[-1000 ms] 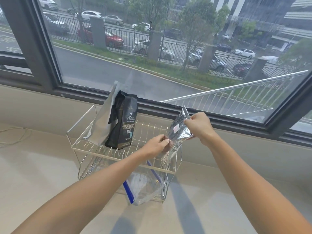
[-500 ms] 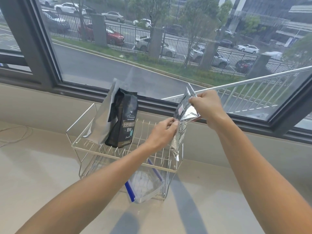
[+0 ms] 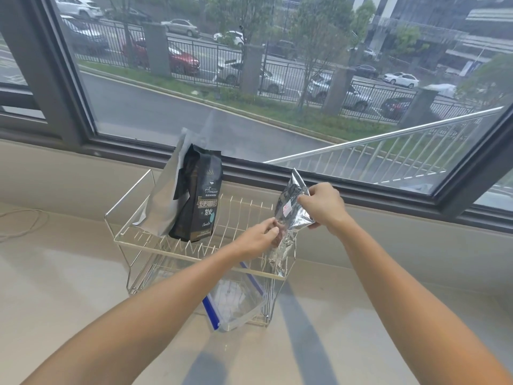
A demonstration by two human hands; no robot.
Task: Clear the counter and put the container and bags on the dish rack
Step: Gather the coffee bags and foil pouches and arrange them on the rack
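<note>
A white wire dish rack [image 3: 133, 243] stands on the pale counter under the window. On its upper tier a black coffee bag [image 3: 201, 201] stands upright with a silver bag [image 3: 163, 195] leaning behind it. Over the rack's right end I hold a crinkled silver foil bag [image 3: 288, 218] upright: my right hand [image 3: 323, 204] pinches its upper right edge and my left hand [image 3: 259, 237] grips its lower left side. The bag's bottom hangs by the rack's front right corner. A clear container with a blue rim [image 3: 233, 304] lies tilted on the lower tier.
The counter [image 3: 69, 287] runs to the left and front of the rack. A thin pale cable [image 3: 25, 220] loops at the far left. Behind the rack rise a low wall and a dark window frame [image 3: 249, 168].
The foil bag rose toward the window half a second ago and has now come back down toward the rack's right end. Both hands stayed on it. The other bags have not moved.
</note>
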